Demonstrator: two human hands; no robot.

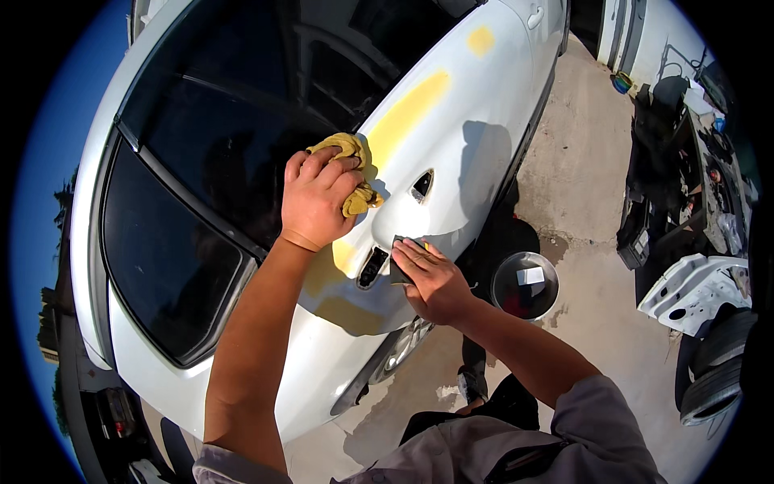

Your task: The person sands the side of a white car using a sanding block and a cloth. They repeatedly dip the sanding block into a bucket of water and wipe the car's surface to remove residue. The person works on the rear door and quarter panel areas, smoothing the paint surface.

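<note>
A white car's side panel (484,89) slants in front of me, with yellow filler-like patches (411,113) along it. My left hand (316,198) grips a bunched mustard-yellow cloth (348,147) against the panel just below the dark window (234,113). Fingers together, my right hand (439,282) presses a dark grey sheet, which looks like sandpaper (398,274), onto the bodywork. It lies right beside a dark oblong handle opening (372,267). Farther up sits a smaller, pointed opening (422,186). My palm and fingers hide part of the sheet.
On the concrete ground to my right stands a round metal basin (555,294) with a white block (530,276) in it. Beyond are a cluttered bench (693,169), a loose white car panel (697,294) and stacked tyres (717,367). A car wheel (403,351) shows below my right arm.
</note>
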